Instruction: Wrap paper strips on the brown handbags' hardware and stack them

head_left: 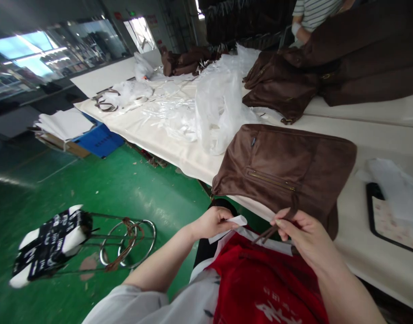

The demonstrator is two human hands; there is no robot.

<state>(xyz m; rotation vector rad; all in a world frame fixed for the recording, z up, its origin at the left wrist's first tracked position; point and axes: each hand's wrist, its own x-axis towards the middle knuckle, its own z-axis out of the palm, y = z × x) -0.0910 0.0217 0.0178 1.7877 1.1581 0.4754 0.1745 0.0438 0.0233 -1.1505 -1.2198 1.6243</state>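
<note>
A brown leather bag (pixel 314 157) with a brass front zipper (pixel 270 179) lies on the table edge in front of me. My right hand (pixel 299 227) pinches a thin brown leather strip (pixel 270 233) just below the zipper's end; the strip's loose ends hang toward my lap. To the left, my left hand (pixel 217 221) is closed on a small piece of white paper (pixel 238 220), held over my lap beside the bag's lower left corner. A red apron (pixel 260 279) covers my front below both hands.
Crumpled clear plastic bags (pixel 216 103) lie beyond the bag. More brown bags (pixel 284 85) are piled at the back right, near a person in a striped shirt (pixel 314 15). A phone-like, black-edged object (pixel 392 220) lies right. A stool (pixel 54 243) and blue box (pixel 100 137) stand left.
</note>
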